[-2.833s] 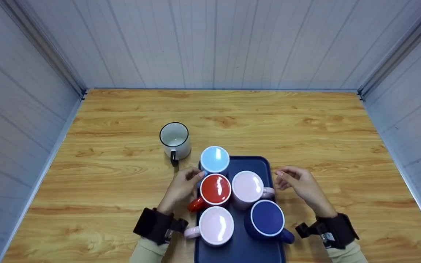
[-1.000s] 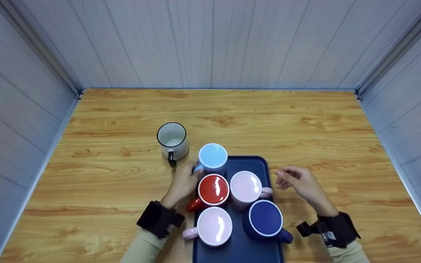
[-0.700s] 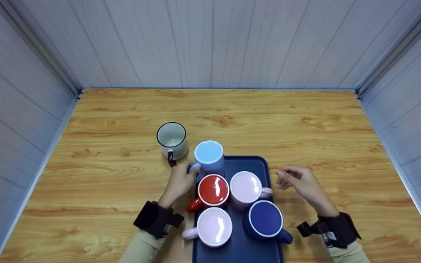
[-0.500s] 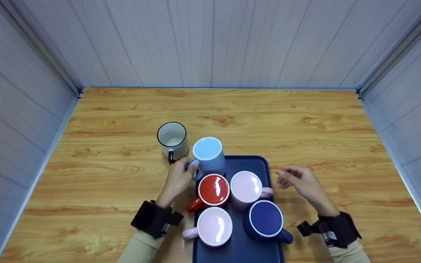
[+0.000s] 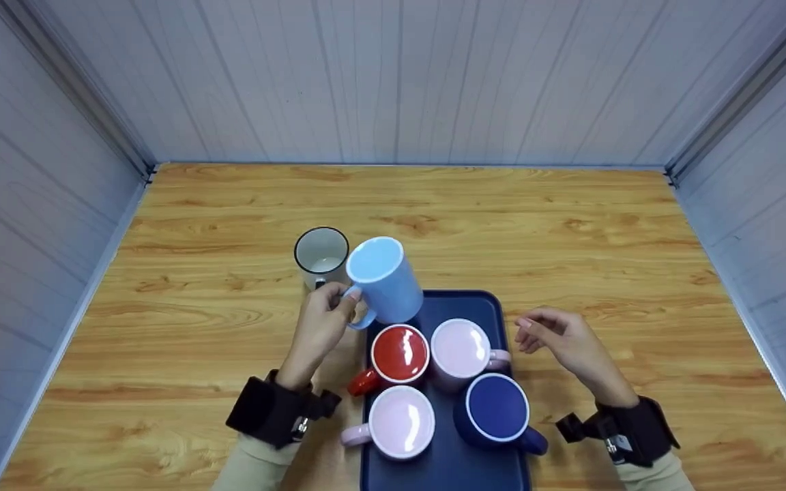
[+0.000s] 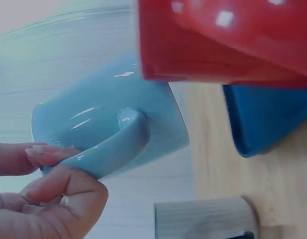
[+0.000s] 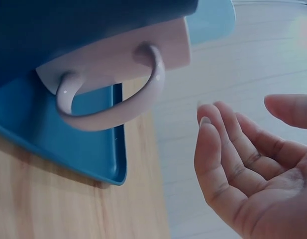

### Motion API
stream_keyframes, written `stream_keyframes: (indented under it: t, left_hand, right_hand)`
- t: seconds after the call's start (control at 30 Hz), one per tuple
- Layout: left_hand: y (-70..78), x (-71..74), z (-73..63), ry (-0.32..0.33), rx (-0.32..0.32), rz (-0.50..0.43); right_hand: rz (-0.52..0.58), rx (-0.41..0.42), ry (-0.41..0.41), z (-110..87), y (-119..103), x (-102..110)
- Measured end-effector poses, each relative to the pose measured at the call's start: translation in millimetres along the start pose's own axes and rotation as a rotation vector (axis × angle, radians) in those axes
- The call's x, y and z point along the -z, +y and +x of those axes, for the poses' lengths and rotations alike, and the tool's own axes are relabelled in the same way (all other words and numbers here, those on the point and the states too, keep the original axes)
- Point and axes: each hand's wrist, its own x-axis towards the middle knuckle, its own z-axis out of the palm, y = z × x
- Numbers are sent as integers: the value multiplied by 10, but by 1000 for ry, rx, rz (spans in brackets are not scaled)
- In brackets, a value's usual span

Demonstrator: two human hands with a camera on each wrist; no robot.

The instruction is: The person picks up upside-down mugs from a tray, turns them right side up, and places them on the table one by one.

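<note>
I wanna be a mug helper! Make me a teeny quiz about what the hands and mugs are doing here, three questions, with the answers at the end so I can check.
1. Which mug does the left hand hold, and by which part?
2. True or false: the right hand holds nothing.
3. Where does the white mug with the dark rim stand?
a) on the tray
b) on the wooden table
c) inside the red mug

Key
1. The light blue mug, by its handle.
2. True.
3. b
</note>
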Motion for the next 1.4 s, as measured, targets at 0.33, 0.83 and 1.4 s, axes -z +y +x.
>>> stream_keyframes:
  t: [0.33,0.83,1.4]
  left_hand:
    - [222,-29,-108,-78,106,-319]
    - [431,-254,-290,-258,280,-785]
    - [563,-443,-458,-342,385,-1026]
  right_hand:
    - [4,92,-40,-62,-120,-95]
    - [90,186,-202,-142,-377,-447]
    - [265,183,-236,-243,-415,-852]
